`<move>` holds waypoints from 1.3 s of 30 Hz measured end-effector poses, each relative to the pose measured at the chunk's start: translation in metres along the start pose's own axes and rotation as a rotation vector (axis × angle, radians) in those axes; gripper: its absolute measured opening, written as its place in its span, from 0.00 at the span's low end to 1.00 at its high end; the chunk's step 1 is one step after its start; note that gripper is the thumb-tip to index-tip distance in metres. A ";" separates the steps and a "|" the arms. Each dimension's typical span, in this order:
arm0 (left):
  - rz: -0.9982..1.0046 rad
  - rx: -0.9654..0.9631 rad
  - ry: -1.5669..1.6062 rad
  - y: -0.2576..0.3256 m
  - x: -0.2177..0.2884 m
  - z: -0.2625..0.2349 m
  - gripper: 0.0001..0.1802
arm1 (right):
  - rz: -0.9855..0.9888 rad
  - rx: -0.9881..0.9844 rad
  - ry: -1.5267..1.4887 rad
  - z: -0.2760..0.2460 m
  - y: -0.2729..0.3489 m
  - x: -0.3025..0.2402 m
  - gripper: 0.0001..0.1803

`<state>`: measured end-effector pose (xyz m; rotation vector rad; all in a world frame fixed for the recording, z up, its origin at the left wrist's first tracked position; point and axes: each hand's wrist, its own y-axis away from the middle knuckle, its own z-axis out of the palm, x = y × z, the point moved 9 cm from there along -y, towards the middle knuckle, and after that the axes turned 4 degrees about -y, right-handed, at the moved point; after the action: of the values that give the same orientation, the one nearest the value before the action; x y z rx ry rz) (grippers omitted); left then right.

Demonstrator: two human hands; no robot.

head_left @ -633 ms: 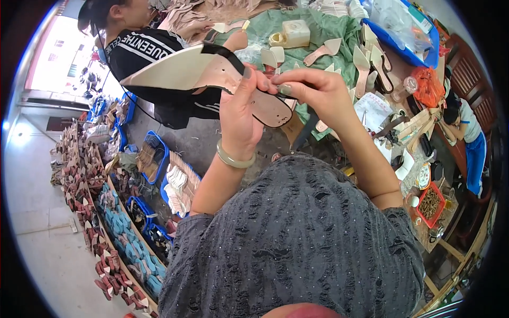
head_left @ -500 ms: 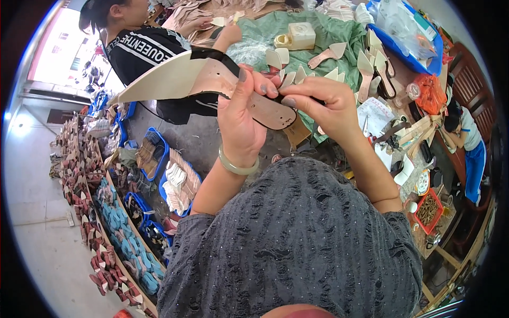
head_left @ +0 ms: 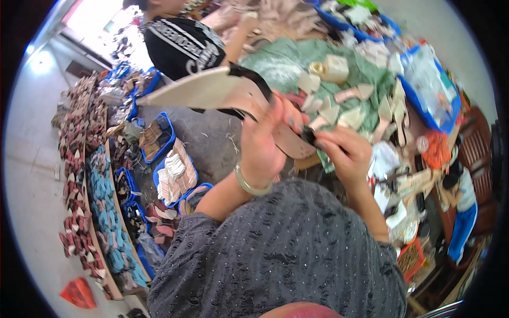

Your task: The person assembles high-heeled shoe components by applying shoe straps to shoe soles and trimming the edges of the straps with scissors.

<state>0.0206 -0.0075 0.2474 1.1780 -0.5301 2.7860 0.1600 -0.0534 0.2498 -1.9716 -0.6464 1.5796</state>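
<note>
Clamped around the middle of a pointed tan leather shoe sole with a black strap (head_left: 233, 98), the left hand (head_left: 265, 143) is holding it raised above the work table, fingers curled tight over the edge and thumb pressing on the near side, and a pale metal bangle (head_left: 248, 183) is sitting on that wrist. Over on the other side, the right hand (head_left: 344, 153) is pinching closed at the heel end of the sole, fingertips (head_left: 318, 142) meeting on something small and dark there; what exactly it is, I cannot tell from this angle. Both hands are working almost touching each other, with the long pointed toe of the sole jutting out to the left and slightly upward, its pale underside catching the light. Below and beyond them, a green cloth-covered table (head_left: 286, 58) is lying littered with loose beige and pink sole pieces (head_left: 350, 98) and a small cream box (head_left: 335, 68). A blue plastic tray (head_left: 432, 114) is sitting at the far right of the table, heaped with bits. Across the table a person in a black printed shirt (head_left: 180, 45) is sitting close. Down on the left, rows of finished red and blue shoes (head_left: 101, 201) are lining the floor beside blue baskets (head_left: 159, 135)
</note>
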 end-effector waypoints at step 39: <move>-0.015 0.475 -0.364 0.056 -0.002 -0.118 0.17 | 0.351 -0.262 -0.164 0.106 0.047 0.052 0.08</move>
<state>-0.0693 -0.0199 0.1537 1.7833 0.1444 2.7749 0.0691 -0.0435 0.1621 -2.2596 -0.6215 1.9671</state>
